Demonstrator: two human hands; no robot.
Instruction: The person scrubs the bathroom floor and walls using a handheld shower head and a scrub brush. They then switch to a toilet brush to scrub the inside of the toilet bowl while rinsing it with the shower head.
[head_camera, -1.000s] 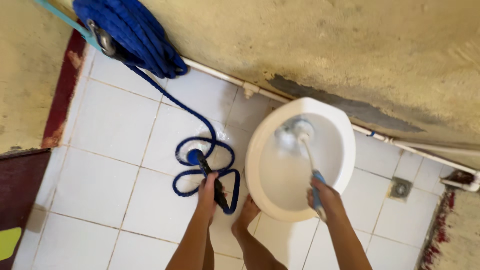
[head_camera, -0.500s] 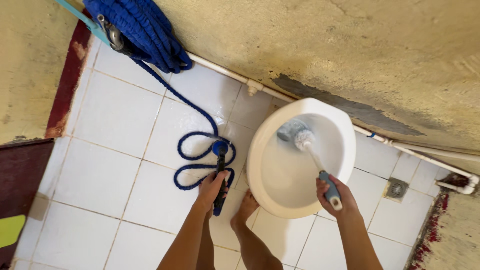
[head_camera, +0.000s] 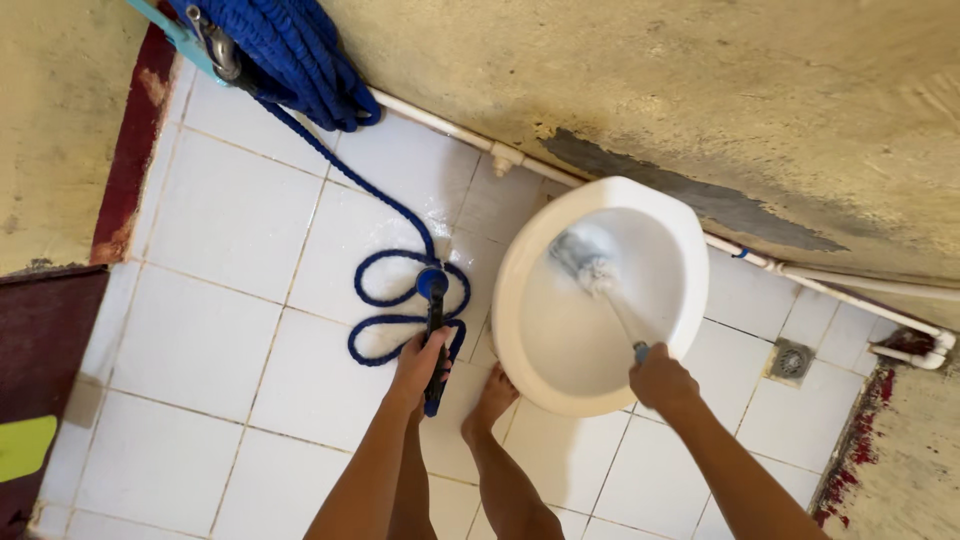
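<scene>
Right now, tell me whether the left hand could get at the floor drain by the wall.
Probably not. The left hand grips the hose nozzle on the far side of the toilet bowl; the floor drain lies beyond the bowl and the right hand.

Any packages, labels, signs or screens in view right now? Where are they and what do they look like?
None in view: no package, label, sign or screen.
Only the white toilet bowl, the blue hose on the white tiled floor, and white pipes along the wall.

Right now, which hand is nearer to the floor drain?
Right. The right hand grips the brush beside the bowl, near the floor drain; the left hand is across the bowl.
</scene>
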